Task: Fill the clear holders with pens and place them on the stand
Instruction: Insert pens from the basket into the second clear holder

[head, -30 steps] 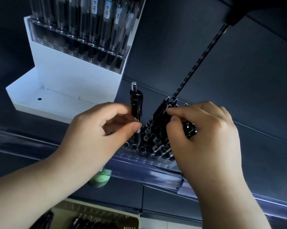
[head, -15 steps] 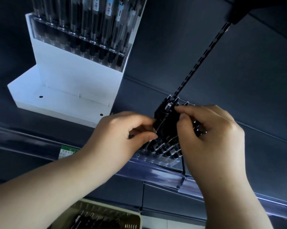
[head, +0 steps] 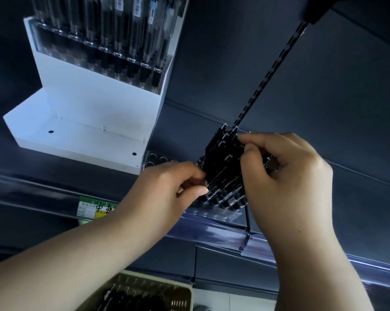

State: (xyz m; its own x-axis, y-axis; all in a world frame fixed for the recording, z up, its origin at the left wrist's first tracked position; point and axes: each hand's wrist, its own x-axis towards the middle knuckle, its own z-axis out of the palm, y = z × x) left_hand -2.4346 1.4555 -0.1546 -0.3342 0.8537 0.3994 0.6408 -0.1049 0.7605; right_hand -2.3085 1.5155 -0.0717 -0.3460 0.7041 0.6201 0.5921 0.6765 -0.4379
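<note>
A clear holder [head: 215, 215] stands on the dark shelf, its right part packed with black pens [head: 223, 158]. Empty holes of the holder show on its left end. My left hand [head: 171, 189] pinches a pen at the left side of the bunch. From the right, my right hand [head: 286, 176] grips the bunch, fingers curled over the pen tops. The white stand [head: 95, 113] is at the upper left. Its upper step carries another clear holder full of pens [head: 113, 41], and its lower step is bare.
A beige basket [head: 180, 295] with several loose black pens sits at the bottom of the view. A green price label [head: 95, 209] is on the shelf's clear front rail [head: 212, 232]. A slotted upright [head: 272, 70] runs up the dark back panel.
My left hand held a single pen upright to the left of the bunch. It has moved right and brought that pen down in among the others; my right hand stays on the bunch.
</note>
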